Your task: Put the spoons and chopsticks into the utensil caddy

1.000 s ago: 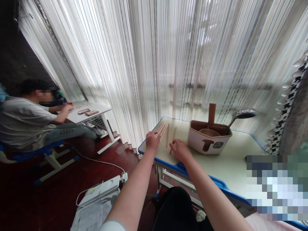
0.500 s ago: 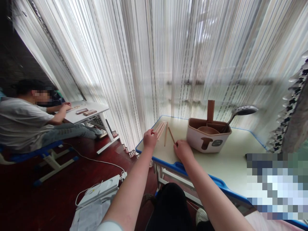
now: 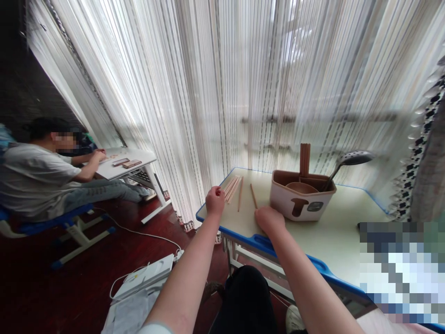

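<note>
Right hand: low centre of the frame, this hand (image 3: 269,220) looks busy with a slanted stick (image 3: 254,195). Its fingers appear closed around the near end, though the back of the hand hides the actual grip.
Slanted stick: it reaches away from the hand towards the curtain (image 3: 208,93), its far end leaning a little to picture left.
Left hand: just left of the sticks, this hand (image 3: 214,202) has its fingers curled in by the near left side of the pile (image 3: 232,189). From here I can't tell whether they pinch a stick or only touch one.
Pile: pale sticks, close together and roughly side by side, near the surface's far left corner.
Lone stick: one more (image 3: 240,195) lies between the pile and the slanted stick, apart from the right hand.
Handling: I'd say it's a matter of placing one stick at a time; a thin stick like this calls for a light pinch and a small turn of the wrist to line it up, without nudging its neighbour.
Caddy: right of centre, the white and brown caddy (image 3: 283,198) stands upright on the surface (image 3: 340,218), with brown sticks (image 3: 305,160), a bowl (image 3: 301,187) and a ladle (image 3: 356,157) in it.
Across the room: at the left edge, a person (image 3: 38,176) sits at a white table (image 3: 141,160).
</note>
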Tool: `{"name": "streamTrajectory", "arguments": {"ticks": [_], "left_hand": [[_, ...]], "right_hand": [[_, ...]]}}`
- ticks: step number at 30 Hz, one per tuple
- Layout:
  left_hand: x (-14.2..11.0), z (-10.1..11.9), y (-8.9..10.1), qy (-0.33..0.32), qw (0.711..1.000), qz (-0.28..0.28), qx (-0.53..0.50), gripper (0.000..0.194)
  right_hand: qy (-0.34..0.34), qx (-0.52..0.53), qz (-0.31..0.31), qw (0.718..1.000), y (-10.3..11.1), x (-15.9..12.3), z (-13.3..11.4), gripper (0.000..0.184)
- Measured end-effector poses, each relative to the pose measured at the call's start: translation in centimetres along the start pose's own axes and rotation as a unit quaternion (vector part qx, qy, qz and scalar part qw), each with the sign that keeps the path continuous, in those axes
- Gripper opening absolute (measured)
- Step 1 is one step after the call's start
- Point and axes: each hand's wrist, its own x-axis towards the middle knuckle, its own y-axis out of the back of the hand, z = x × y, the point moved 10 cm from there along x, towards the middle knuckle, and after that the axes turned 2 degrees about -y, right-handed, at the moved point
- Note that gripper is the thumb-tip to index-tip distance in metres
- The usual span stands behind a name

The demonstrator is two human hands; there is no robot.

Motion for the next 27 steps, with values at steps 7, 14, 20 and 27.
{"name": "streamTrajectory", "arguments": {"ticks": [7,14,20,27], "left_hand": [[-0.1,-2.3,-1.8,0.119,0.966,-0.056,-0.221,0.024],[-0.6,-3.1,-3.2,0.201,0.888,-0.112,-0.398,0.031],[-1.4,-2.5,-4.5,0.235,0.807,-0.162,-0.517,0.028],[-1.9,-2.9,-5.1,0.248,0.807,-0.194,-0.5,0.019]], "right_hand": [[0.059,0.042,0.023,0.997,1.1,-0.2,-1.0,0.042],[0.203,0.162,0.088,0.962,3.7,-2.5,-3.8,0.04],[0.242,0.176,0.094,0.949,3.4,-2.8,-4.3,0.031],[0.259,0.176,0.019,0.949,1.8,-3.2,-5.0,0.029]]}}
